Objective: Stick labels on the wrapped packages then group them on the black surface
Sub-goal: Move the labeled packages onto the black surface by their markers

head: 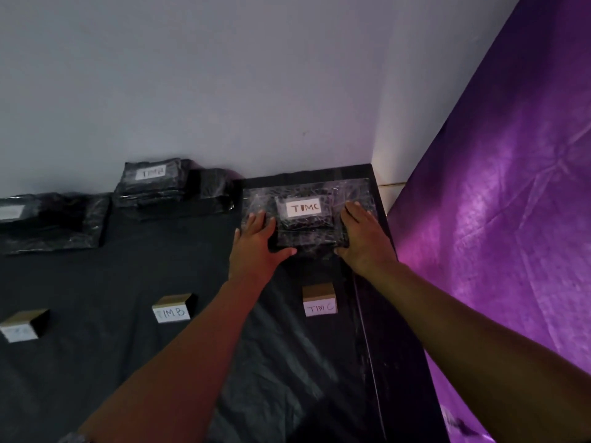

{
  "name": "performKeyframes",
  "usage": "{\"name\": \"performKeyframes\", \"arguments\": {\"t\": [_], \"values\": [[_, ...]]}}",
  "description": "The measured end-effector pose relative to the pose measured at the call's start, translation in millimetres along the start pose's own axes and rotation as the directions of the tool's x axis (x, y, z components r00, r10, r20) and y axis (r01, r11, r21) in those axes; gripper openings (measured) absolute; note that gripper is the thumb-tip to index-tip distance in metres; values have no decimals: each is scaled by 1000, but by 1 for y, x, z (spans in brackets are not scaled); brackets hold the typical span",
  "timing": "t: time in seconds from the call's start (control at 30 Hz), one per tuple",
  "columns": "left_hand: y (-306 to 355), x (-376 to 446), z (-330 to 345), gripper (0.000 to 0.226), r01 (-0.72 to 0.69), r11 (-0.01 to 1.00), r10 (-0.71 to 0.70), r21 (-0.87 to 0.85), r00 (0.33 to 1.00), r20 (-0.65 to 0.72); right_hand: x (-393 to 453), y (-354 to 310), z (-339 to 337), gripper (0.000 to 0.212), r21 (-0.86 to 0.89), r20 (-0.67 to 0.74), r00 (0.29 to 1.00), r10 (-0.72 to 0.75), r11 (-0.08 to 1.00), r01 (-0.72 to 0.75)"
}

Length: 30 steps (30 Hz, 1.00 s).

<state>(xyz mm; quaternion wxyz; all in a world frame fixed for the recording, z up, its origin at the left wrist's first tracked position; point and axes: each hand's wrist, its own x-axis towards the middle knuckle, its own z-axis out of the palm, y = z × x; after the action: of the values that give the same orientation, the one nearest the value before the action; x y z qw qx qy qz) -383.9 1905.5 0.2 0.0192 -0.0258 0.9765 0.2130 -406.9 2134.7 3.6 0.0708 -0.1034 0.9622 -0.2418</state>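
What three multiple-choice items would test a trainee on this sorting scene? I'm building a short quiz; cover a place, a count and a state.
1. Where does the TIMC package lie?
A. on the far right of the black surface, behind the TIMC block
B. beside the TIMB block
C. on the purple cloth

2. How many small blocks stand on the near part of the surface?
A. one
B. three
C. five

3. How are the hands placed?
A. both are off the package
B. only the left hand touches it
C. the left hand and right hand press its two sides

Answers: 1 A, it sits in the right-hand corner by the wall. 2 B, one left, one middle, one right. 3 C, a hand lies flat against each side.
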Motion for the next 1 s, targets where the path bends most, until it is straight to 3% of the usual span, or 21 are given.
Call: {"name": "performKeyframes", "arguments": {"t": [0.73, 1.0], "values": [[-12, 114, 7, 84, -21, 995, 10, -93, 994, -110, 117, 18, -5, 97, 11, -68, 997, -23, 1000, 24], [-7, 108, -6, 89, -34, 998, 32, -45, 999, -36, 111, 11, -14, 94, -32, -12, 998, -61, 998, 61]]}}
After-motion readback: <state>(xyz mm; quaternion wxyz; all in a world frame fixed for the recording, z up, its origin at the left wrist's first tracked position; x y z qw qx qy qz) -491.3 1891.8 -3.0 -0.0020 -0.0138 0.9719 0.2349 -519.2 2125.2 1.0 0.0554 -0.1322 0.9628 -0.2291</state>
